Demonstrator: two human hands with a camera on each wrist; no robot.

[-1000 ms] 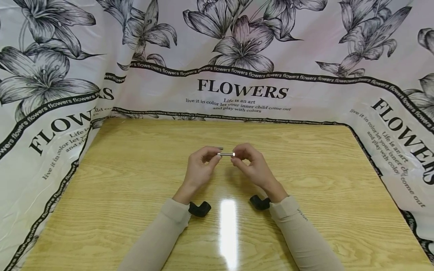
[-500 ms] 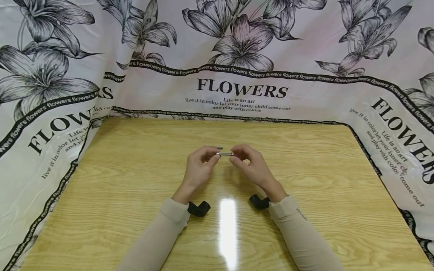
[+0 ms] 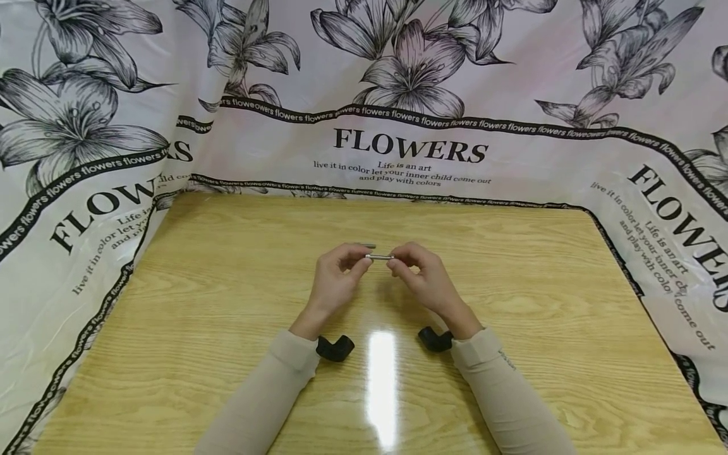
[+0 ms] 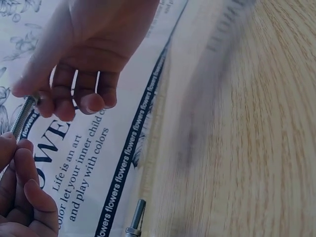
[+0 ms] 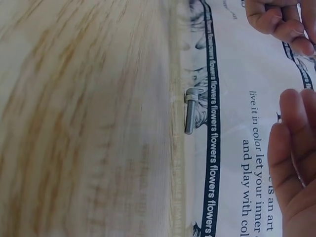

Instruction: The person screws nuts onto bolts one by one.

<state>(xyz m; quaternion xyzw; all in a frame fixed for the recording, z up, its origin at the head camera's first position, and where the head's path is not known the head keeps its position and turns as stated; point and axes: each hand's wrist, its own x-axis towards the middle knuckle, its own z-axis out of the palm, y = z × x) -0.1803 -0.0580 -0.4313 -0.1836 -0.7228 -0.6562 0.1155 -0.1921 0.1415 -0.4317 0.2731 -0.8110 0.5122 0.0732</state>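
Note:
A slim threaded bolt (image 3: 380, 257) is held level between the two hands above the table. The left hand (image 3: 334, 278) pinches its left end between thumb and fingertips. At the other end the right hand (image 3: 423, 275) pinches a small metal piece that looks like a nut (image 4: 35, 97), mostly covered by fingertips. In the left wrist view the bare thread (image 4: 22, 118) shows between both hands. A second bolt (image 5: 190, 112) lies on the table, its thicker end to the left; in the head view, the left fingers partly cover it.
The wood-grain table (image 3: 227, 284) carries a bright light reflection (image 3: 382, 385) in front of the hands. A white flower-printed curtain (image 3: 409, 151) lines the back and both sides. Black curved mounts (image 3: 335, 348) sit by both sleeve cuffs.
The right fingertips shift slightly around the bolt's right end, and the bright piece there is now more covered. The left hand stays nearly still. The second bolt stays where it was.

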